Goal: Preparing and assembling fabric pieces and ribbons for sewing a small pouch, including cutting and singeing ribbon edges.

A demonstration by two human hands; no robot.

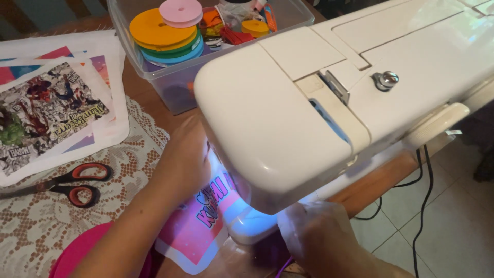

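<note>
A cream sewing machine (329, 98) fills the middle of the head view, its head end lit from below. The left hand (185, 159) lies flat with fingers spread loosely on a pink and white printed fabric piece (193, 231), pressing it down just left of the needle area, which the machine body hides. The right hand (319, 231) sits under the front of the machine, washed out by the lamp; whether it grips the fabric or only rests there cannot be told. The fabric lies on the tabletop (146, 98) over a lace cloth (31, 226), running under the machine. Red-handled scissors (72, 185) rest on the lace well left of the left hand, near a stack of printed fabric sheets (51, 113). Behind stands a clear plastic box (170, 82) holding coloured ribbon spools (164, 33).
</note>
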